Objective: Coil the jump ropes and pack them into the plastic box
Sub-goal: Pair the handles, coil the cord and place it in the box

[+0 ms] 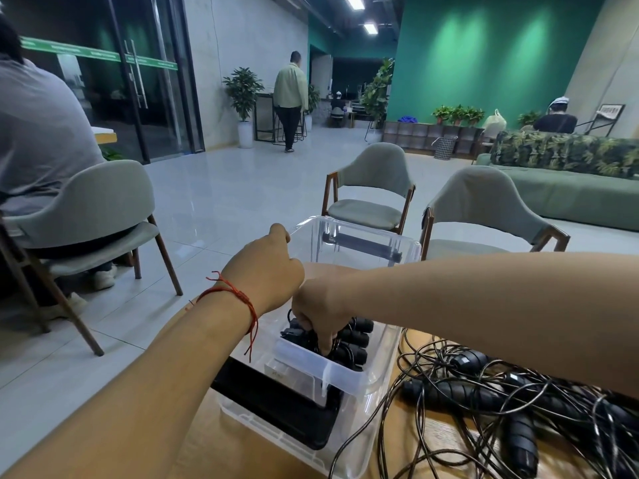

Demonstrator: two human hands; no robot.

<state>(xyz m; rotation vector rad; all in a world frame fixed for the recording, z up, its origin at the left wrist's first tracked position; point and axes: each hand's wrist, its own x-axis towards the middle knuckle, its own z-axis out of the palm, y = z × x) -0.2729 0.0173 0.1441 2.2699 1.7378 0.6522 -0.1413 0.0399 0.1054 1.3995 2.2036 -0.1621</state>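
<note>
The coiled jump rope (345, 335) sits in the plastic box (349, 373), on top of other black ropes. The right hand (320, 314) reaches in from above, its fingers (324, 344) curled round the coil. To do this well, press the coil flat and tuck in loose loops before letting go, so it does not spring open. The left hand (266, 271) holds the clear lid (345, 225) up by its edge, fingers curled. More loose jump ropes (501, 402) lie tangled on the tabletop (446, 440) just beside the box. No words are big enough to read; the green strip (103, 55) on the glass door is too blurry.
</note>
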